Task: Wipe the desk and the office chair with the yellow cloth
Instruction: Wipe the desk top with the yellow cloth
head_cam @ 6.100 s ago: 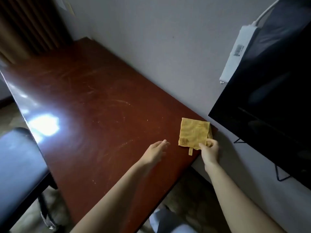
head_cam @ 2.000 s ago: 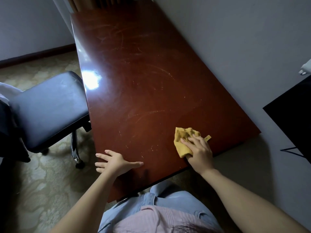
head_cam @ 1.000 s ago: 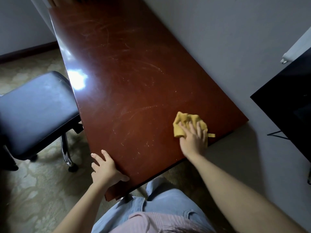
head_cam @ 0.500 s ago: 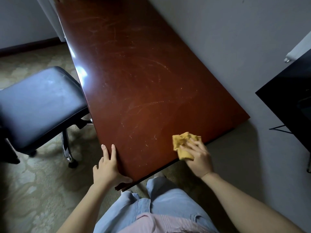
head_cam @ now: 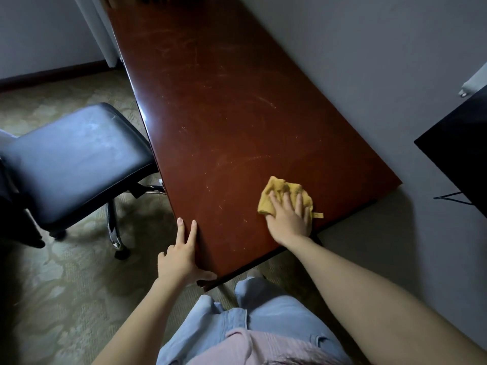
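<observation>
The desk point(head_cam: 224, 114) is running along the wall point(head_cam: 369, 61), office chair point(head_cam: 73, 159) sitting beside it. Left hand point(head_cam: 179, 259) is resting straight-fingered on the near corner, holding nothing; right hand point(head_cam: 288, 219) is pressing flat on the bunched yellow cloth point(head_cam: 274, 191) at the near end.

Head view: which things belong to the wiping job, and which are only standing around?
Job: crumpled yellow cloth under the right hand; dark red wooden desk; black padded office chair.
Not the job: black flat screen on the right; patterned beige carpet.
</observation>
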{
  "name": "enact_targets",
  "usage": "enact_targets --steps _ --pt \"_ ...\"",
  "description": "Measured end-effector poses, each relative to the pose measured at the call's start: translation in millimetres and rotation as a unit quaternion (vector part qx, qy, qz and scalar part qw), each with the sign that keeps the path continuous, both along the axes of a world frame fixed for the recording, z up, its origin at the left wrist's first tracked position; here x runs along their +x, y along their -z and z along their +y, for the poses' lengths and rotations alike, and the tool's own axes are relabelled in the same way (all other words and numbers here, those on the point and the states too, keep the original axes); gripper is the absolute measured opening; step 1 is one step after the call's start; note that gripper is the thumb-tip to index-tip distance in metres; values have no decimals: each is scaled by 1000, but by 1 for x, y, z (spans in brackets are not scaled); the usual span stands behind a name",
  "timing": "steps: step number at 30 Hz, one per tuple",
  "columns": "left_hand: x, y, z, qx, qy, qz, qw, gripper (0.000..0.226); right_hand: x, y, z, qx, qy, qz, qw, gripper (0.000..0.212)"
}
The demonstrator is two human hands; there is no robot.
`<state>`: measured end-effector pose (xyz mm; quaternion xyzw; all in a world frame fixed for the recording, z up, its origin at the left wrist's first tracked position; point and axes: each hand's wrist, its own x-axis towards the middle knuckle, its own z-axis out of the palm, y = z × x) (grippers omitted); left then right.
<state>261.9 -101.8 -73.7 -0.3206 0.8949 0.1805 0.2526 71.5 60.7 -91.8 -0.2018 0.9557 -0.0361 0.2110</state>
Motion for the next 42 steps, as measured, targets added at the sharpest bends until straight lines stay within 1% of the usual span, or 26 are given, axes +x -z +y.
enact_targets --steps 4,8,12,16,18,20,22,25,27,29,32,34,36,39,42 --pt "2 0 -1 7 2 -6 1000 136 37 6 -10 -28 -106 19 994 67" --pt "0 1 -2 7 6 -12 1000 136 56 8 5 -67 -203 22 977 67" --pt "1 4 -2 26 -2 0 1000 136 52 7 37 -106 -296 -4 949 67" --pt "5 8 -5 67 -22 31 997 137 28 1 68 -112 -352 -8 929 64" --pt "6 8 -5 67 -25 34 997 137 11 -3 83 -114 -348 6 931 58" --pt "6 8 -5 66 -26 35 997 136 -8 -7 94 -101 -311 33 945 52" --pt "6 7 -5 70 -25 38 997 136 -27 -12 98 -69 -257 50 963 48" --pt "7 6 -6 90 -32 51 994 136 -52 -17 89 -11 -199 59 978 47" --pt "6 6 -6 98 -36 56 993 136 -62 -22 74 13 -148 34 988 47" --pt "7 6 -8 98 -35 59 993 135 -71 -25 53 32 -93 -18 995 48" --pt "9 7 -9 105 -37 59 992 134 -76 -26 18 76 -58 -79 992 53" --pt "9 7 -10 107 -40 61 992 134 -70 -24 -1 76 -36 -96 992 55" --pt "10 8 -10 108 -43 64 991 134 -56 -21 -17 61 -32 -105 992 55" --pt "12 10 -11 126 -53 75 988 135 -22 -14 -33 46 -93 -89 991 55" --pt "13 12 -12 141 -57 90 984 136 16 -7 -37 -15 -150 -62 987 55"
